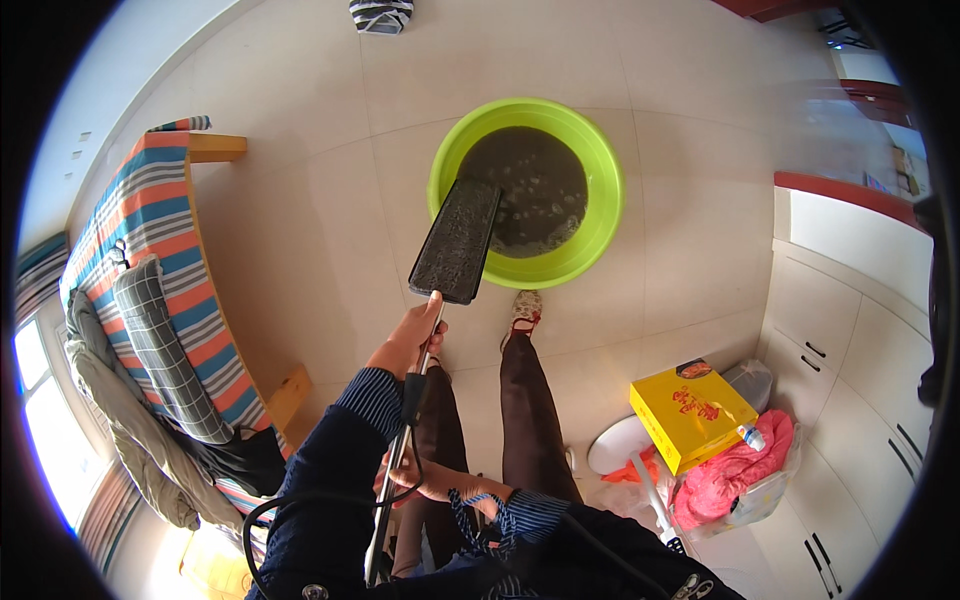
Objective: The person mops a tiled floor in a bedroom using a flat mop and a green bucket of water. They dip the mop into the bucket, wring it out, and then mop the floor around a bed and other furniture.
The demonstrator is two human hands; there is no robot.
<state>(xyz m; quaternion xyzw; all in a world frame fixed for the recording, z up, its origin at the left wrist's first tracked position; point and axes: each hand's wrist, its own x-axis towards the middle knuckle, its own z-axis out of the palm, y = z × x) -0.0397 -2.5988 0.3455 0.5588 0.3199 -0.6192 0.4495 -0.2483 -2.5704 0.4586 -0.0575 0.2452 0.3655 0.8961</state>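
A flat mop head (456, 241) with a dark, wet-looking pad rests over the near left rim of a lime-green plastic basin (604, 225). Dark, murky water with some foam (525, 187) fills the bottom of the basin. My left hand (421, 330) grips the metal mop pole just below the head, its thumb lying along the pole. Further down the same pole (390, 480), my right hand (427, 480) is wrapped around it, partly hidden by the pole and a black cable.
At the left stands a bed with a striped cover (169, 240), a checked pillow (169, 349) and clothes. A yellow box (694, 416), a pink garment (724, 480) and bags lie at the lower right, beside white cabinets (814, 315). A striped bag (381, 15) sits at the top.
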